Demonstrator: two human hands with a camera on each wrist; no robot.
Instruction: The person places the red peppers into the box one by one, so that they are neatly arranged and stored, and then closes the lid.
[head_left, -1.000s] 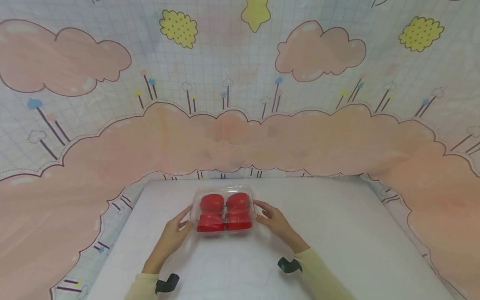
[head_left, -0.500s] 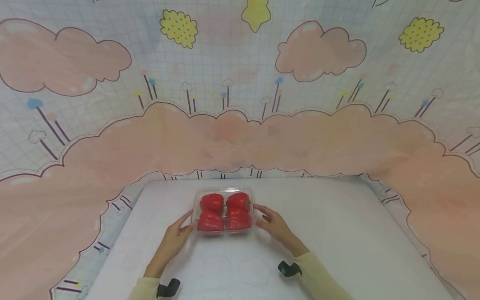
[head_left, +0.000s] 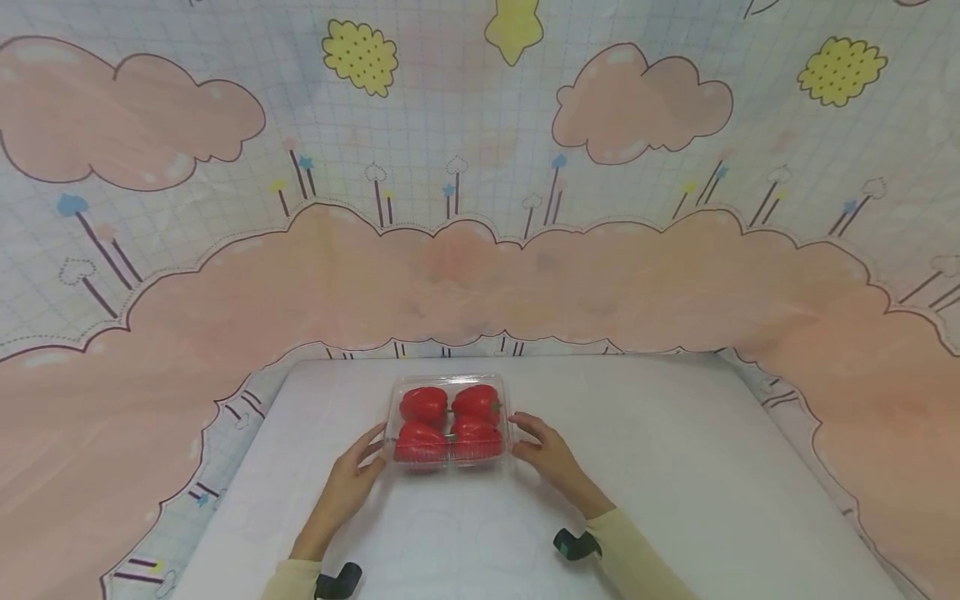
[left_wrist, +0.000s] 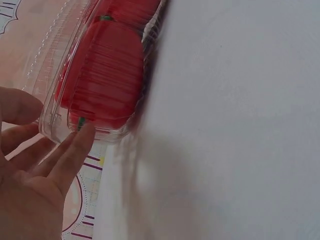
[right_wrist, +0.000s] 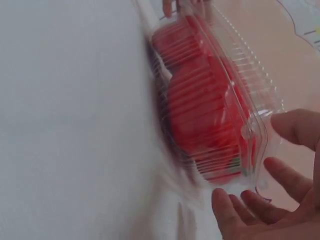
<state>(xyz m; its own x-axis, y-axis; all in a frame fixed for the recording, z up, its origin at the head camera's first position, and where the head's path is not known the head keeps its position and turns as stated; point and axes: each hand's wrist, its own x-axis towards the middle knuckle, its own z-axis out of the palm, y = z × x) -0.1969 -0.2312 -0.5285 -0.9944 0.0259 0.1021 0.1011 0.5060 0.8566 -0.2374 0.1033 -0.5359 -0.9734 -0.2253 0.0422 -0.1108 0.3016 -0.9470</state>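
Observation:
A clear plastic clamshell box [head_left: 450, 380] with red bell peppers [head_left: 423, 405] inside is at the far middle of the white table. At its left end, my left hand [head_left: 351, 482] holds straight, spread fingers against the plastic. The left wrist view shows fingertips [left_wrist: 86, 131] touching the end wall, with the thumb close to the rim. My right hand [head_left: 557, 460] is at the opposite end. In the right wrist view, its thumb [right_wrist: 292, 126] is at the rim, while the other fingers are loosely bent and spread close to the box, not curled round it.
White table [head_left: 675, 467] extends around the box, widest to the right. Behind it and along the sides hangs a cloth [head_left: 525, 283] printed with clouds. A black wrist camera [head_left: 577, 544] sits at the right sleeve, and another black camera [head_left: 339, 581] at the left.
The box has tipped flatter: less of its near ribbed wall shows, and more of the peppers' tops. Both hands have lowered slightly with it, and the right fingers have eased away.

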